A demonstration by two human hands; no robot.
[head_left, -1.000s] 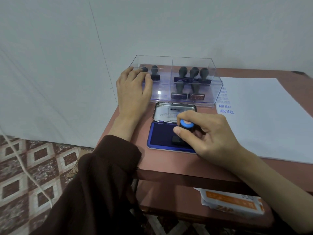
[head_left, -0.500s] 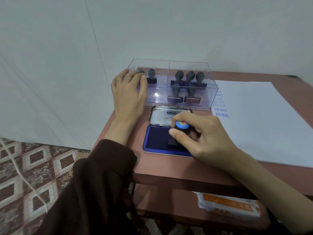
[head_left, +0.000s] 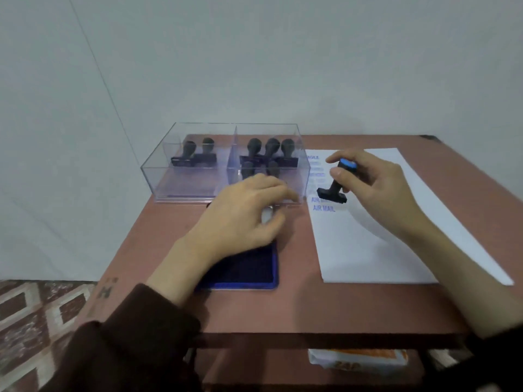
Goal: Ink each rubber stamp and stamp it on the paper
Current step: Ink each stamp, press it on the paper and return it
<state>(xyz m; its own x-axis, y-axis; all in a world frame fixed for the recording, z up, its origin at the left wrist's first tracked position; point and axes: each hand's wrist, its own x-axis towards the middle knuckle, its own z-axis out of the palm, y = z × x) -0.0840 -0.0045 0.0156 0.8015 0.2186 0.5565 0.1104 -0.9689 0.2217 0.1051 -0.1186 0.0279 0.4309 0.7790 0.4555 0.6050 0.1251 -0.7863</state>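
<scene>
Pale wall (head_left: pixel 254 66), reddish-brown table (head_left: pixel 325 306), brown-and-cream patterned floor (head_left: pixel 34 315)

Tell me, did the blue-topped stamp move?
Yes. The blue-topped stamp left the ink pad and went right; the right hand now holds it tilted above the paper, near the AIR MAIL prints.

Light diffuse, even, somewhat dim. Soft shadow under right hand (head_left: pixel 379 190) on paper (head_left: pixel 368 258). Left hand (head_left: pixel 243 219) fingers motion-blurred. Overall focus soft; straight lines bow toward frame edges.
</scene>
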